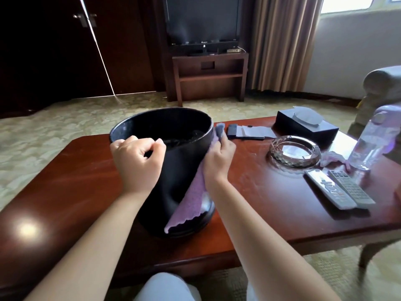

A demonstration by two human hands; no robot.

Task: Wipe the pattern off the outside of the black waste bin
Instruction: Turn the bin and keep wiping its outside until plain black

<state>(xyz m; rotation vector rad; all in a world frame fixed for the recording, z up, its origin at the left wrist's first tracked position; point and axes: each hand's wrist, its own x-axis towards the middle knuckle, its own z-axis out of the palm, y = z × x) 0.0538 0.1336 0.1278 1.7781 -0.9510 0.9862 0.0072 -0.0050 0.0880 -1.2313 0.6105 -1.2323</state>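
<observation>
Nearest, at 6 o'clock: the person's knees in pale cloth, both bare forearms reaching forward over the near edge of the table (65, 181).

Centre of view: black waste bin (173, 170) stands upright on the dark red table top, slightly toward the near-left part. Left hand (135, 164), at 9 o'clock of the bin, has fingers curled over the near rim, gripping it; judged a steadying hold, so the bin does not turn or slide under rubbing. Right hand (219, 157), at 3 o'clock of the bin, clutches a purple cloth (188, 203) and presses it against the outer wall just below the rim; the loose end hangs down the wall almost to the base. A wiping stroke on the right flank seems in hand.

Bin surface: matte black, glossy band at the foot, dark liner inside. No pattern discernible on the visible wall; too dark to tell.

At 2–3 o'clock, well apart: glass ashtray (295, 152), two remote controls (340, 190), clear bottle (368, 140). Farther, 1 o'clock: tissue box (308, 124).
</observation>
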